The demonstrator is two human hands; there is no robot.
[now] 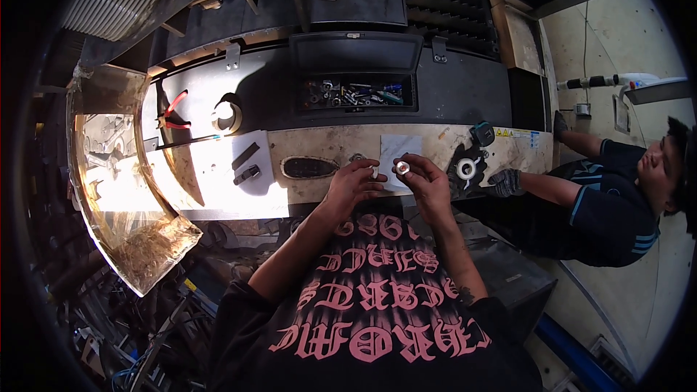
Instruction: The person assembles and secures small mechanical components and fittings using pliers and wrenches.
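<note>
A small silver metal ring-shaped part with a reddish centre is pinched between the fingers of the right hand, just above a pale rectangular sheet on the stained, light-coloured worktop. By the left hand, a small pale piece appears to be pinched at the fingertips; its exact shape cannot be told. The two parts are held near each other but apart, so the step in hand is judged to be close handling of small pieces; for any next move, a steady pinch and careful turning seem called for. Behind the worktop, an open black rectangular toolbox is filled with loose metal sockets, bits and blue-handled tools; its lid is raised.
</note>
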